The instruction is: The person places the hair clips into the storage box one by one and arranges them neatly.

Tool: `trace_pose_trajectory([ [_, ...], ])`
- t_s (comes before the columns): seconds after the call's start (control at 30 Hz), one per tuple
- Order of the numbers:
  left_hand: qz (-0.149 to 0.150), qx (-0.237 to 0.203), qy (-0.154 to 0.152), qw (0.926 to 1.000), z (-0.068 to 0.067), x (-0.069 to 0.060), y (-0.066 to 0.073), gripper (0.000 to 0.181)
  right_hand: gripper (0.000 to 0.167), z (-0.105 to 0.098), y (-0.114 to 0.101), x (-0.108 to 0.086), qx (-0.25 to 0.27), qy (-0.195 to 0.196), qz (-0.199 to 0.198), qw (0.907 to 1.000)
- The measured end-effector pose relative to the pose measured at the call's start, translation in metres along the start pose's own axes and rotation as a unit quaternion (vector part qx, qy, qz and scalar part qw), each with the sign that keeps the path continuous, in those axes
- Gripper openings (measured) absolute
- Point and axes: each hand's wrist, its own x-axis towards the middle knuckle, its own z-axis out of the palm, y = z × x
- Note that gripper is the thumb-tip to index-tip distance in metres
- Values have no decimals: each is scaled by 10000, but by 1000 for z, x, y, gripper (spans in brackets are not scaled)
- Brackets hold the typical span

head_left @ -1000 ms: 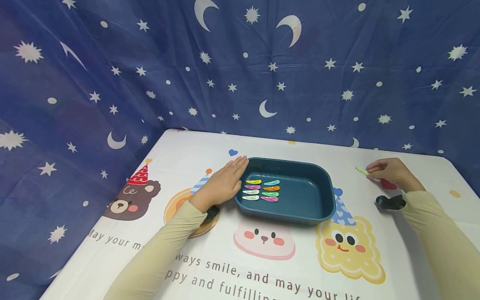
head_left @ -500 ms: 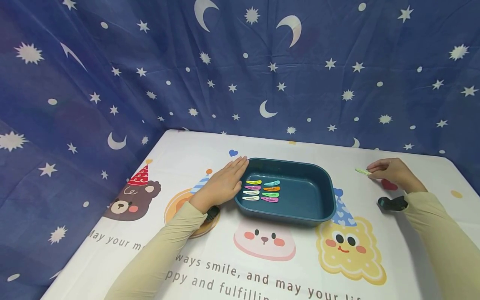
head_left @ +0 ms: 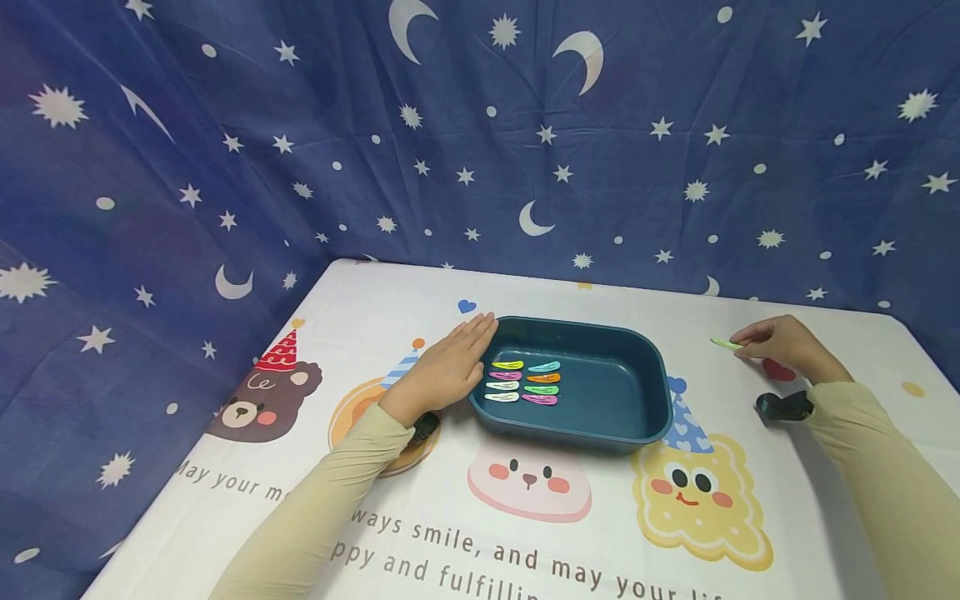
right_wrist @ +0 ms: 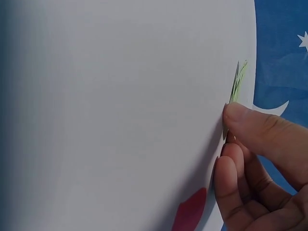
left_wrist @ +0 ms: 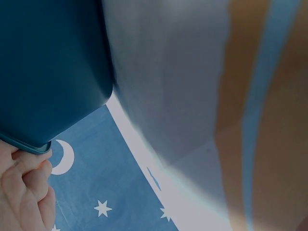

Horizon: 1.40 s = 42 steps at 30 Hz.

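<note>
A pale green snap hair clip [head_left: 725,342] is pinched between the thumb and fingers of my right hand [head_left: 780,343], over the right part of the table. In the right wrist view the same hair clip [right_wrist: 238,82] points away from the thumb, seen almost edge-on. My left hand [head_left: 446,367] rests with extended fingers along the left rim of a dark teal box [head_left: 615,392]; its fingers also show at the rim in the left wrist view. Inside the box, several coloured snap hair clips [head_left: 542,389] lie in two columns on the left side of the bottom.
The box stands on a table with a white cartoon-printed cloth [head_left: 600,533]. A dark blue curtain [head_left: 480,125] with stars and moons hangs behind and at the left. Black wrist straps or cameras [head_left: 783,407] sit at both wrists.
Almost nothing differs. The pinched hair clip and right fingers show only a very slight shift; the left hand, the box and the clips inside it stay put.
</note>
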Motion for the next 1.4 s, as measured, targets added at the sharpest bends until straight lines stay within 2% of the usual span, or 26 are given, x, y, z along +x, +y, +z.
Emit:
trace_pose_trajectory([
  [0.1, 52, -5, 76, 10000, 0, 0, 0, 62, 37, -1, -1, 0, -53, -67, -28, 10000],
  [0.93, -6, -44, -25, 10000, -1, 0, 1, 62, 28, -4, -2, -5, -184, 19, -111, 9998],
  [1.4, -69, -40, -56, 10000, 1, 1, 0, 63, 35, -2, 1, -7, -105, 135, -207, 9996],
])
